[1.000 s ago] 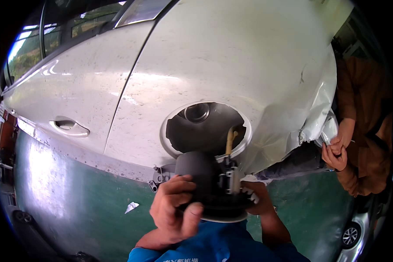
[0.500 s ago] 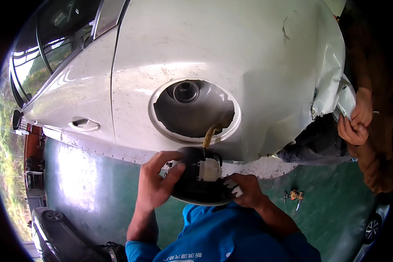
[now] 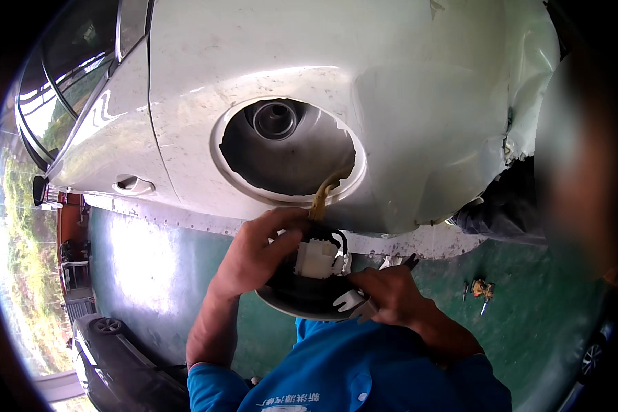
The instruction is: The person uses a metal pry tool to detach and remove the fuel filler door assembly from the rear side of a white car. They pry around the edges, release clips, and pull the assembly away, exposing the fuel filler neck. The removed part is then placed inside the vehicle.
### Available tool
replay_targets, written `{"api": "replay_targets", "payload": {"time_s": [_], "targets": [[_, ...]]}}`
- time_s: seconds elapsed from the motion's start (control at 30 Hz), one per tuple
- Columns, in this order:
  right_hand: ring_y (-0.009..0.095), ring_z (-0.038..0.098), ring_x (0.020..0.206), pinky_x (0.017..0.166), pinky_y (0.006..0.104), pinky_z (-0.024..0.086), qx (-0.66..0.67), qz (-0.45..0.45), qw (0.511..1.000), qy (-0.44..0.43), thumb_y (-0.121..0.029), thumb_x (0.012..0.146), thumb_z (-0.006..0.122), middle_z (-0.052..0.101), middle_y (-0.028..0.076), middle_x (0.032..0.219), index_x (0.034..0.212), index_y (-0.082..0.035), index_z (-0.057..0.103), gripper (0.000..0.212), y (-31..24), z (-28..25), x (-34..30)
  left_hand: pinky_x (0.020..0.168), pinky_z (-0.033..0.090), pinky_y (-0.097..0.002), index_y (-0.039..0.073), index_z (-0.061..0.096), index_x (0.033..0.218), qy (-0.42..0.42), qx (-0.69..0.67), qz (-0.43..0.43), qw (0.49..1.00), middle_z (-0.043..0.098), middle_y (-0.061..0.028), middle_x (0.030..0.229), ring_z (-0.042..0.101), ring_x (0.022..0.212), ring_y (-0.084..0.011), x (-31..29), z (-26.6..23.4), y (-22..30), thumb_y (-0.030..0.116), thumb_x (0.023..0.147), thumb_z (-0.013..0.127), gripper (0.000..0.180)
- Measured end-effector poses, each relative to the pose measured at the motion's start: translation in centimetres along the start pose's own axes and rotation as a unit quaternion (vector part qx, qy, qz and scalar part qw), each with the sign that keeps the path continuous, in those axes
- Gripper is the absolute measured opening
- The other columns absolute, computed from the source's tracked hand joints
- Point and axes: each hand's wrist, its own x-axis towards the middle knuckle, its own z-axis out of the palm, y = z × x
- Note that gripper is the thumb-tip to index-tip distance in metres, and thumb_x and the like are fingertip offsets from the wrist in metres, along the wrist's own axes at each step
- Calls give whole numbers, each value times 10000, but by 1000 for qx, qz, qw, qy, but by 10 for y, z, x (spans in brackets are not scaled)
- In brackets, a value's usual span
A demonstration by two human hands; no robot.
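Note:
In front of me I hold a round, black fuel flap housing [image 3: 302, 287] with its hollow side up. A cream plastic block [image 3: 316, 259] and a dark loop of cable sit inside it. My left hand [image 3: 257, 254] grips its left side, fingers over the far edge beside a yellow wire harness [image 3: 321, 196]. That harness runs out of the round opening [image 3: 292, 154] in the white car panel. On the housing's right side my right hand [image 3: 390, 294] is closed, beside a grey forked hinge piece [image 3: 353, 302]. A dark pointed piece sticks out beyond that hand, its kind unclear.
The filler neck [image 3: 276, 119] shows inside the opening. The white panel [image 3: 419, 137] is dented and torn at its right. A blurred person [image 3: 577, 172] stands there. An orange tool [image 3: 483, 288] lies on the green floor; a dark car [image 3: 120, 367] stands lower left.
My left hand has shifted to the housing's far edge, close to the harness. The housing sits slightly further left. The other person's hands, clear at the torn panel before, are now a blur.

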Motion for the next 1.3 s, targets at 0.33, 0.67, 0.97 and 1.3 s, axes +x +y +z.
{"api": "replay_targets", "payload": {"time_s": [0.33,0.67,0.97,1.3], "targets": [[235,682,639,555,354,548,-78,8,996,-29,-144,619,802,682,110,904,1161,-19,645,578,-5,-13,1,923,499,-358,-40,630,1274,-70,115,-67,989,680,-184,1119,640,1013,-199,19,8,17,211,920,693,438],[206,669,611,501,303,523,43,-27,999,-9,-217,701,864,663,116,952,1214,-1,604,614,-29,-32,18,1093,433,-451,-40,489,1436,-168,86,-84,978,555,-198,1377,535,1305,-340,-1,-11,3,349,899,754,715],[115,606,525,431,224,439,-81,-56,995,15,-214,943,662,632,104,752,1048,58,684,292,-64,-24,44,1103,421,-525,-46,439,1473,-49,-35,0,998,451,-249,1461,465,1375,-372,-50,-13,-10,627,809,756,997],[102,567,490,417,223,398,-106,-48,993,28,-217,867,729,595,73,703,973,49,668,292,-77,-3,65,1058,466,-540,104,751,1123,-109,75,156,979,479,-234,1447,515,1324,-434,-62,-28,-3,67,619,891,525]]}}
